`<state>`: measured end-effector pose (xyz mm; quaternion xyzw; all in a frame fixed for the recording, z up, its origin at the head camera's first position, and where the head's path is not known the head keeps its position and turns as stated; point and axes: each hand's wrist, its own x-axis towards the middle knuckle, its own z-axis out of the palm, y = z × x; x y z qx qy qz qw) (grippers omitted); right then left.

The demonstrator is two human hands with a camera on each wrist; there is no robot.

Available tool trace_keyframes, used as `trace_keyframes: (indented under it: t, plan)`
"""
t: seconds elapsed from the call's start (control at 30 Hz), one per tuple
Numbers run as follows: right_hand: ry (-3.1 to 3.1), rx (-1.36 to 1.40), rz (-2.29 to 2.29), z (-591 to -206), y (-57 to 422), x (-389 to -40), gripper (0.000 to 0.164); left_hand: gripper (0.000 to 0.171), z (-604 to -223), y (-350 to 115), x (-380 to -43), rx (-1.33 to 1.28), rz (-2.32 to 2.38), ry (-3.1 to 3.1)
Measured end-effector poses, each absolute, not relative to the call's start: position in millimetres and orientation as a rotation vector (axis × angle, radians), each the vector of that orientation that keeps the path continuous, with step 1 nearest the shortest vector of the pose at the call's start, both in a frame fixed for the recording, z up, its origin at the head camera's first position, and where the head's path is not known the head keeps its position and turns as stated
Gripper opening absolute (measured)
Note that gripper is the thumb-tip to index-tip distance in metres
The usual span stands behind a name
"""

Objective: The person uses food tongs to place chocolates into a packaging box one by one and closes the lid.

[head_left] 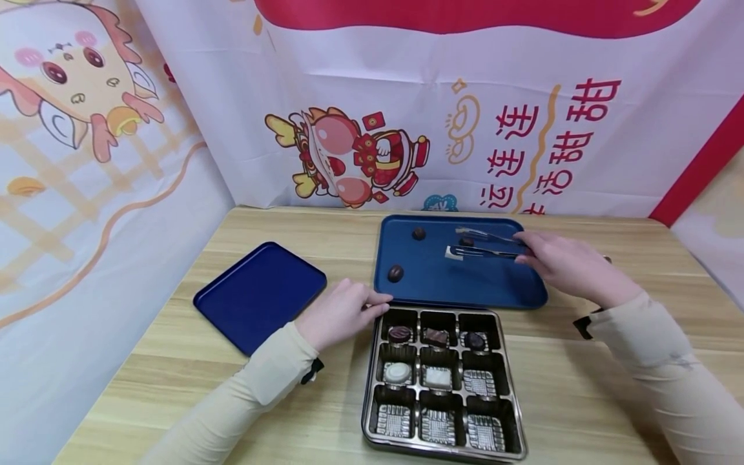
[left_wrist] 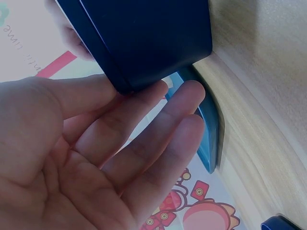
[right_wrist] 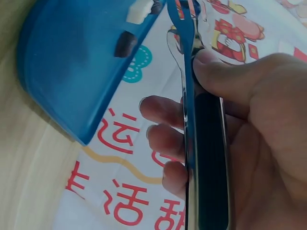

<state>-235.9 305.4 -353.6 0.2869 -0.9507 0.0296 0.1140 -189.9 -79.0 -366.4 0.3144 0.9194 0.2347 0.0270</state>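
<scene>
A pair of metal tongs (right_wrist: 211, 158) with fork-like tips was gripped in the person's right hand (head_left: 566, 266), arms spread, above a large blue tray (head_left: 430, 284). By the tips lay a square white chocolate (right_wrist: 138, 10), with a small dark chocolate (head_left: 467, 241) near it; whether the tongs touched either one, I couldn't tell. Also on the tray were a round chocolate (head_left: 418, 234) toward the far left and an oval chocolate (head_left: 396, 273) nearer the person.

Just in front of the tray stood a nine-compartment chocolate box (head_left: 453, 450), its far left corner held between the thumb and fingers of the left hand (head_left: 343, 313). The far row held, from the left, a purplish oval (head_left: 400, 334), a brown rectangle (head_left: 435, 337) and a dark piece (head_left: 475, 340); the middle row held a white oval (head_left: 398, 372) and a white block (head_left: 438, 376).

To the left, a smaller navy tray (head_left: 261, 290) lay on the wood-grain bench (head_left: 552, 361). Behind hung a white cloth (head_left: 360, 64) printed with red characters.
</scene>
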Motion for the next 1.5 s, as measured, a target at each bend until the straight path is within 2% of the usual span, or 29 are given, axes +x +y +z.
trace_keyframes:
  t: [0.27,0.43,0.63,1.5]
  plan:
    - [-2.571,0.858,-0.055,-369.0,296.7,-240.0,0.036,0.024,-367.6,-78.6,-191.2,0.984,0.713,2.849]
    - [-2.638,0.826,-0.082,-374.8,295.2,-240.0,0.035,0.024,-367.7,-77.6,-191.8,0.985,0.691,2.859]
    - [-2.808,0.795,-0.075,-373.9,292.7,-237.0,0.034,0.024,-368.1,-76.9,-192.6,0.994,0.681,2.867]
    - [-2.85,0.792,-0.037,-370.9,279.5,-232.5,0.031,0.025,-367.2,-78.5,-190.2,0.98,0.686,2.861]
